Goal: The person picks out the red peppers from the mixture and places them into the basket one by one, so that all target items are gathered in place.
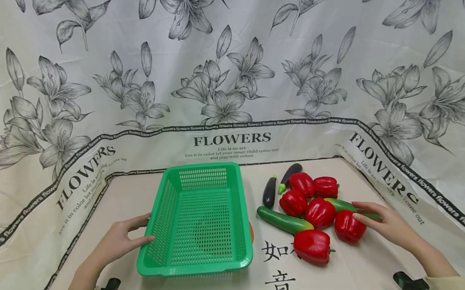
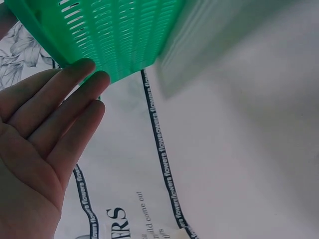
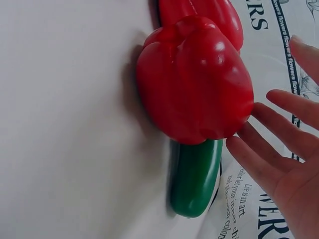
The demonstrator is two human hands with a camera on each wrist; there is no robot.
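Note:
A green plastic basket [image 1: 211,262] with slotted walls stands left of centre. My left hand [image 1: 123,238] is at its left side, thumb at the rim and fairly straight fingers [image 2: 75,104] by the outer wall. At the right edge of a group of vegetables, my right hand [image 1: 386,224] has its spread fingers beside a red bell pepper [image 3: 194,84]; firm contact cannot be made out. A green cucumber [image 3: 197,181] lies partly under that pepper. Several more red bell peppers [image 1: 313,246] lie close by, with another cucumber [image 1: 284,220].
Behind the peppers lie two dark eggplants, one upright-looking eggplant [image 1: 269,192] and one slanted eggplant [image 1: 291,171]. An orange edge [image 1: 251,232] shows beside the basket. Flower-printed cloth [image 1: 230,97] walls the table's back and sides. Black characters [image 1: 282,284] mark the tabletop.

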